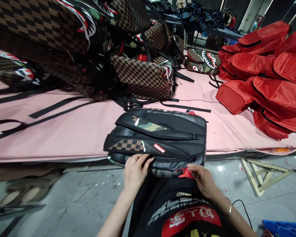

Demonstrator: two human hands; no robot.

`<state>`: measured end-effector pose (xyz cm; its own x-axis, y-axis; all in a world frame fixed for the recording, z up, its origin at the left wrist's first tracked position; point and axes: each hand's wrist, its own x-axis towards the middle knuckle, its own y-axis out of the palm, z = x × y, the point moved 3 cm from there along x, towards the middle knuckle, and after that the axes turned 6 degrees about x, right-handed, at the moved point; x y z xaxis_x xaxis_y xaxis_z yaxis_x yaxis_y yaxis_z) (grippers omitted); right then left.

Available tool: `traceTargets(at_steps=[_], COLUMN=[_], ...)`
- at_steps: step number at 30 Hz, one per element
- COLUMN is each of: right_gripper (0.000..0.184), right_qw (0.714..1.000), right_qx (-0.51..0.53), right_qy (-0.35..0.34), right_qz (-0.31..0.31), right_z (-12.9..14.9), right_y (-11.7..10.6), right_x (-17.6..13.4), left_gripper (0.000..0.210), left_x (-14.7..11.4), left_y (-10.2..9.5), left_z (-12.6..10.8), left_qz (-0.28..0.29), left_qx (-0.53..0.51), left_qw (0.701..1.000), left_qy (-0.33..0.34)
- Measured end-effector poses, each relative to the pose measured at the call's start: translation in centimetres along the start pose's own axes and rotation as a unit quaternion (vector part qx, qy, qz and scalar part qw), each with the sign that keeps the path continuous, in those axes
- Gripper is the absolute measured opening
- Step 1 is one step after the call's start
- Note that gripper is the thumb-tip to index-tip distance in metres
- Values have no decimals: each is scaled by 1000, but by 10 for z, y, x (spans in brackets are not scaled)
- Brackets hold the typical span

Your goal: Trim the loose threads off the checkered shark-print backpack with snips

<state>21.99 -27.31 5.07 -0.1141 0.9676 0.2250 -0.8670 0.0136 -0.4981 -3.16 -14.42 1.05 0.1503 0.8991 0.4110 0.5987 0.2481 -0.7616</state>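
Observation:
A black backpack [177,144] lies on its front at the near edge of the pink-covered table, shoulder straps facing up. Its lower strap [128,144] carries a brown checkered patch and a small red label [159,148]. My left hand [134,172] is closed on the backpack's near side, thumb and fingers curled at the edge below that strap. At the near right corner, my right hand [204,180] pinches a bunched piece of red fabric [186,172] that pokes out of the bag's side. Whatever lies under the fingertips is hidden.
Checkered bags with shark-mouth prints [143,75] are heaped at the back left, their black straps [56,107] trailing over the pink table cover [86,131]. One more printed bag [203,61] lies farther back. Several red fabric pieces [273,95] are piled on the right.

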Motion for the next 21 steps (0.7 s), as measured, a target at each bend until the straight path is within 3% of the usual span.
traceTargets(at_steps=[3,5,10,12,14,15,19,21], right_gripper=[28,25,26,31,35,37,43,44], right_qw=[999,996,971,958,942,933,895,882], right_qx=[8,17,36,46,57,64,120,160], right_qy=[4,15,79,109,141,158,214,221], right_qz=[-41,-86,-223,-260,-298,-316,-373,-383], right_z=[-6,-11,-18,-20,-23,-25,-38,-44], right_y=[-5,-9,-28,-35,-40,-41,-43,-41], right_x=[-5,-9,-13,-11,-8,-7,-4,-3], left_gripper=[41,37,33,46,63,67,58,56], left_x=[6,5,-10,-16,-19,-18,-11,-6], left_y=[19,23,9,4,0,-1,3,6], left_z=[7,9,2,-2,-5,-5,-2,-7], left_qz=[41,54,85,155,205,205,113,97], left_qx=[21,-23,-196,-307,-424,-466,-544,-580], left_qw=[999,997,973,934,873,844,725,675], left_qy=[-29,-55,-83,-97,-126,-167,-408,-446])
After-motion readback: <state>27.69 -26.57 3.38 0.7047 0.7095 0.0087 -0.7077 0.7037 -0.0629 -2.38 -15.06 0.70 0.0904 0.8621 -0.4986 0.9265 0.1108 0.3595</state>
